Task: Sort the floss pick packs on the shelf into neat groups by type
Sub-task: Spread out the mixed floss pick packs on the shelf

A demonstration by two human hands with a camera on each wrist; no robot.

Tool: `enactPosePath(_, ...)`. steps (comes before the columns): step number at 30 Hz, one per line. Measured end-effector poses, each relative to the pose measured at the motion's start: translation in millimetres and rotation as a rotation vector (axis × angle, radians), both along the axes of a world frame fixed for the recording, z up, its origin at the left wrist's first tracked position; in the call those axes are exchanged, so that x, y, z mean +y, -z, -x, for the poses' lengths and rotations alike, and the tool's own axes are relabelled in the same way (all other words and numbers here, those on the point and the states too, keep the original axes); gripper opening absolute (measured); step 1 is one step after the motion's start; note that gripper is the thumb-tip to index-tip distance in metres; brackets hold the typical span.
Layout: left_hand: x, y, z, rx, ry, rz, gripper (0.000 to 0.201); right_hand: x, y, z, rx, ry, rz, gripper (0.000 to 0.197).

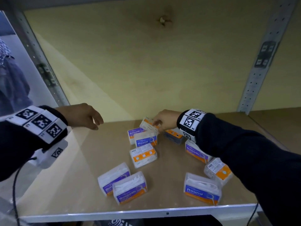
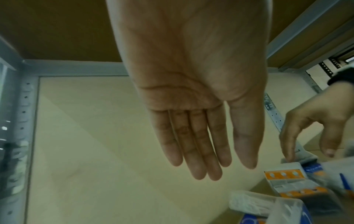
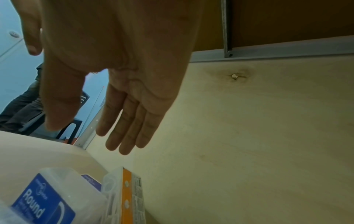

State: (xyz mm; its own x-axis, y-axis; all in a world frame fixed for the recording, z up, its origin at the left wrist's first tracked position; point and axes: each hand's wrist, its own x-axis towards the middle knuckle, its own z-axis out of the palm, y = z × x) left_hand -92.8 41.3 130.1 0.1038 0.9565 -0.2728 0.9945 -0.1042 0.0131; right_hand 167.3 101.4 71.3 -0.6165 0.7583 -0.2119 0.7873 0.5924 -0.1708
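Note:
Several clear floss pick packs with orange and purple labels lie scattered on the shelf board (image 1: 73, 168). A tilted pack (image 1: 148, 124) leans on a "Smooth" pack (image 1: 134, 133) and a "Round" pack (image 1: 145, 141) at the back. My right hand (image 1: 156, 123) is over the tilted pack with its fingertips at the top edge; the right wrist view shows the fingers (image 3: 122, 136) straight above that pack (image 3: 124, 194). My left hand (image 1: 96, 124) hovers open over the bare left part of the shelf, its fingers (image 2: 199, 151) straight and holding nothing.
More packs lie at the centre (image 1: 143, 154), front left (image 1: 114, 178) (image 1: 130, 188), front right (image 1: 202, 189) and right (image 1: 195, 151) (image 1: 218, 171). A dark pack (image 1: 172, 135) sits under my right wrist. Metal uprights (image 1: 40, 62) (image 1: 260, 70) flank the bay. The white shelf lip (image 1: 114, 214) runs along the front.

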Motion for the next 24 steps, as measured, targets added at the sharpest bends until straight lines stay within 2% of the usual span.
enactPosePath(4,19,28,-17,0.067,0.105,0.094,0.039,15,10,15,-0.068,0.002,-0.02,0.049)
enactPosePath(8,37,63,-37,0.065,0.235,0.214,0.042,29,23,25,-0.165,0.035,0.015,0.051)
enactPosePath(12,53,89,-54,0.08,0.322,0.258,0.045,40,40,30,-0.22,0.073,0.062,0.05)
enactPosePath(20,62,117,-78,0.207,0.439,0.312,0.056,58,54,36,-0.223,0.025,0.067,0.046)
enactPosePath(24,58,125,-86,0.273,0.478,0.283,0.06,63,58,42,-0.257,-0.015,0.074,0.044)
